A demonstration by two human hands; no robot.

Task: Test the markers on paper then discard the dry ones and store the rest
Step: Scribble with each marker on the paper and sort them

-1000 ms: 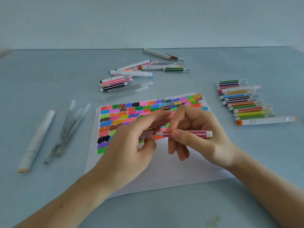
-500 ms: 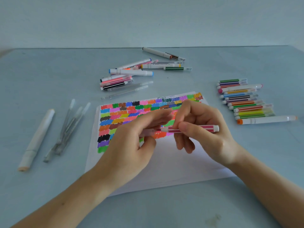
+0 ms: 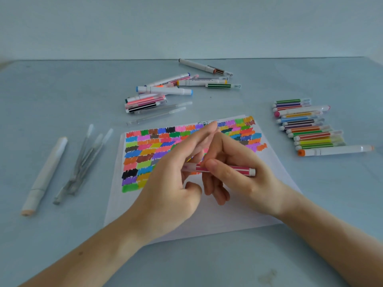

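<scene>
While loose markers (image 3: pixel 165 91) lie far across the pale blue surface (image 3: pixel 62 235) and a sorted row of markers (image 3: pixel 306 127) lies at right, the pink striped marker (image 3: pixel 226 169) sits above the white scribbled paper (image 3: pixel 238 212). The right hand (image 3: pixel 238 172) fingers clamp its barrel; the left hand (image 3: pixel 172 183) fingers pinch its translucent cap end.

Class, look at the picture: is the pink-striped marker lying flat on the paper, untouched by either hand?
No. The pink-striped marker is held above the paper, gripped by the right hand while the left hand pinches its capped end.
</scene>
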